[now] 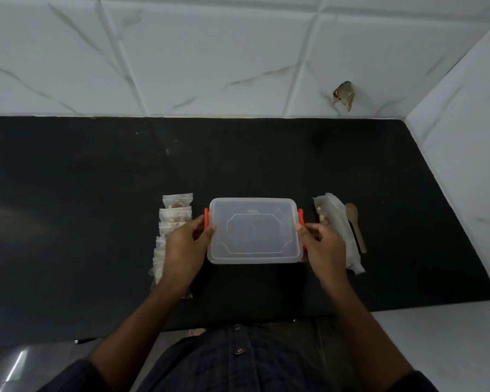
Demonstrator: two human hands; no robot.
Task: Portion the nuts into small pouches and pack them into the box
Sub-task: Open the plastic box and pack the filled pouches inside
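White marbled tiles back a black counter (96, 171); near its front edge sits the lidded clear box (253, 230), left hand (186, 246) gripping its left orange clasp (206, 219), right hand (323, 244) pinching the right clasp (300, 216); filled pouches (174, 219) line up left of it; a nut bag (337, 227) and wooden spoon (354, 224) lie right.

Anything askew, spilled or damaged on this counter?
No spills. The white marble-patterned wall panel has a torn hole behind the black counter. The filled clear pouches lie in a slightly crooked row.
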